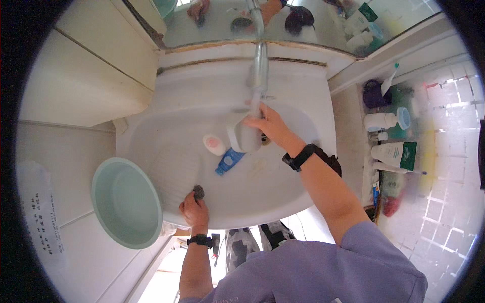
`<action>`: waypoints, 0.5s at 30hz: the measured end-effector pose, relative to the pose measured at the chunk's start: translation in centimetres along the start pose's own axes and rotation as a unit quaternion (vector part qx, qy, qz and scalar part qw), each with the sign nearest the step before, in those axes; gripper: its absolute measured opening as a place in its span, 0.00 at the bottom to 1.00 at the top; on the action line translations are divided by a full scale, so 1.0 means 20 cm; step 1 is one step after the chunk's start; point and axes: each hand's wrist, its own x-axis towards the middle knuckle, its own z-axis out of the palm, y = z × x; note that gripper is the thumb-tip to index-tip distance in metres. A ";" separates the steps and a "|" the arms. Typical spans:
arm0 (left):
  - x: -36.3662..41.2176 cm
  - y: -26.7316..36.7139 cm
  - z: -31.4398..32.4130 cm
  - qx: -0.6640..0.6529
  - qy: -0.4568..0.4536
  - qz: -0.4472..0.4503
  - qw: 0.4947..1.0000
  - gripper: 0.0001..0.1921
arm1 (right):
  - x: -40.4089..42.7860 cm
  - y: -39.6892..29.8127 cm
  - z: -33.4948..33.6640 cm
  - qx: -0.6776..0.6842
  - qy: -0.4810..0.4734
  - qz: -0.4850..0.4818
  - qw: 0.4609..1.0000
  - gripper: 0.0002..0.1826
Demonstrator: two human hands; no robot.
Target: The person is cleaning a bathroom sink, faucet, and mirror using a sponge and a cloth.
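My left hand (pixel 196 212) grips a dark scouring pad (pixel 198 192) at the front left of the white washbasin (pixel 282 189). Under the tap (pixel 260 72), my right hand (pixel 271 125) holds a white plastic container (pixel 242 132), its fingers across the upper side. Water seems to run from the spout onto it. In the bowl just left of the container lies a white oval piece with a pink middle (pixel 214 144). Below it rests a flat blue piece (pixel 229 161) with a pale round spot. The drain (pixel 265 139) is partly hidden behind my right hand and the container.
A pale green plastic basin (pixel 127 204) stands at the washbasin's left edge. Along the right ledge are a dark cup (pixel 375 94) with a toothbrush (pixel 389 80), a white bottle (pixel 380 122) and a white tube with a green cap (pixel 394 156). A mirror (pixel 219 22) spans the back.
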 end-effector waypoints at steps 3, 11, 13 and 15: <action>0.01 0.02 0.00 -0.011 -0.007 -0.002 1.000 0.16 | -0.03 -0.02 -0.04 0.002 -0.010 0.019 1.000 0.43; 0.00 0.00 0.00 -0.013 -0.014 -0.005 1.000 0.17 | -0.15 -0.06 -0.14 -0.088 0.014 0.053 0.995 0.44; 0.01 0.01 0.01 -0.032 -0.015 -0.006 0.999 0.17 | -0.19 -0.02 -0.26 -0.108 0.023 -0.064 0.992 0.45; 0.00 0.01 0.02 -0.029 -0.030 -0.025 0.999 0.17 | -0.23 -0.09 -0.39 -0.160 0.039 -0.073 0.984 0.45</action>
